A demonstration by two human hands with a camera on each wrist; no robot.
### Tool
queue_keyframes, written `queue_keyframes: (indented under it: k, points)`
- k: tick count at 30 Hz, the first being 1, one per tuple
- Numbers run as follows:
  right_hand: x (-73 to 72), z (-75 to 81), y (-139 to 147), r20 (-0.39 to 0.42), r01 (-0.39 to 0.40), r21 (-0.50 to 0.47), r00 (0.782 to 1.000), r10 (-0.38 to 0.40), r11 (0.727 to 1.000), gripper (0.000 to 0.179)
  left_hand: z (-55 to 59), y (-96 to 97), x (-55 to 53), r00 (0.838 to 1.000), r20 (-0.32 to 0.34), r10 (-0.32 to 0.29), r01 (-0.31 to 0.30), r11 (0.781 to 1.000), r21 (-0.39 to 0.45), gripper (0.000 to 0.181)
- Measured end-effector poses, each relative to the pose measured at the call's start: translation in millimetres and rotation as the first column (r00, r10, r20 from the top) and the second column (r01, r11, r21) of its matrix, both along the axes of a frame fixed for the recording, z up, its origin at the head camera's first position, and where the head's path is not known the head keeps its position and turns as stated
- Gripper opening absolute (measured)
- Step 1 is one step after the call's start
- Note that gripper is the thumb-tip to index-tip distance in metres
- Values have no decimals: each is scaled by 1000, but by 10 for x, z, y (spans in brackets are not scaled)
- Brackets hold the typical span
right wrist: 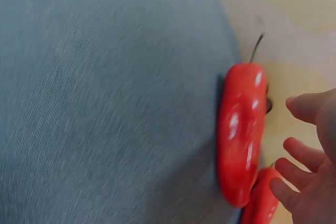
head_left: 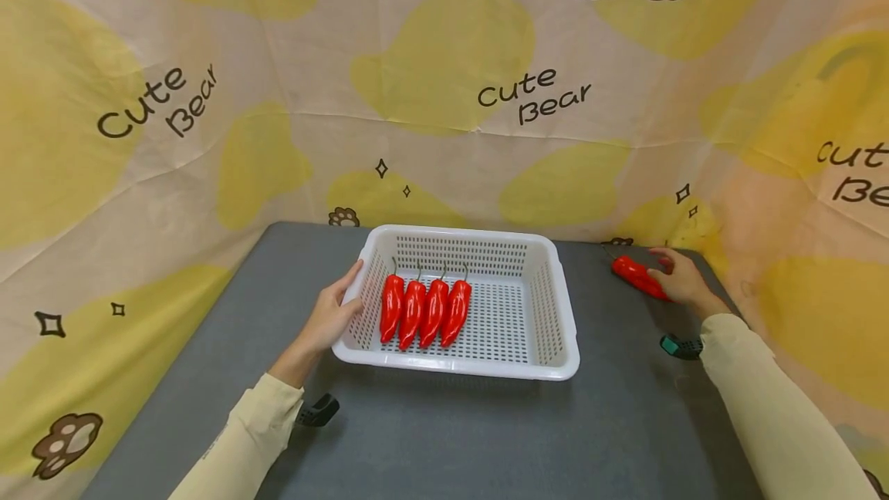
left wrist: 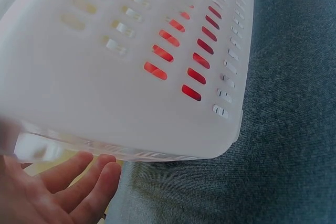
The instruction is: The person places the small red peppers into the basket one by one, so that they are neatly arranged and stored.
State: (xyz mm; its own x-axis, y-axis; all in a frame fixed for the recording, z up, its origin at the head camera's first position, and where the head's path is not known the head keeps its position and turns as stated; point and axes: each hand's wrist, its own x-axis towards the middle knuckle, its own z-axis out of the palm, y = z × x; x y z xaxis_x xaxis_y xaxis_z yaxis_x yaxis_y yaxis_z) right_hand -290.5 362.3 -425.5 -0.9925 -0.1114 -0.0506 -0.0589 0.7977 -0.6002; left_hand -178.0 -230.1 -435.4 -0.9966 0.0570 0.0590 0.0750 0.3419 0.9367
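A white plastic basket [head_left: 479, 367] with slotted walls stands mid-table. Four red chili peppers [head_left: 413, 315], stems pointing away, lie side by side in its left half. My left hand [head_left: 333, 315] holds the basket's left side, thumb at the rim. Its other fingers [left wrist: 100, 187] show along the basket's outer wall in the left wrist view. At the far right, my right hand [head_left: 682, 278] hovers by another red chili pepper [head_left: 633, 272] on the table. In the right wrist view its fingers are spread apart beside that pepper [right wrist: 241, 129], and a second pepper [right wrist: 261, 198] lies partly behind it.
The dark grey tabletop [head_left: 444, 438] ends at a printed cloth backdrop [head_left: 444, 99] behind and at both sides. Dark wrist devices sit under the left sleeve [head_left: 253, 423] and the right sleeve [head_left: 764, 384].
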Motion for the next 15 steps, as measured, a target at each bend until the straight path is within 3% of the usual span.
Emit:
queue_keyframes:
  k: [7,15]
  points:
    - [-32,-183,62,8,-44,65,999,43,997,56,-7,13,7,1000,0,-6,6,1000,2,74]
    - [-63,-289,25,-8,-24,116,1000,25,993,52,-7,17,-2,1000,-10,0,1,1000,8,75]
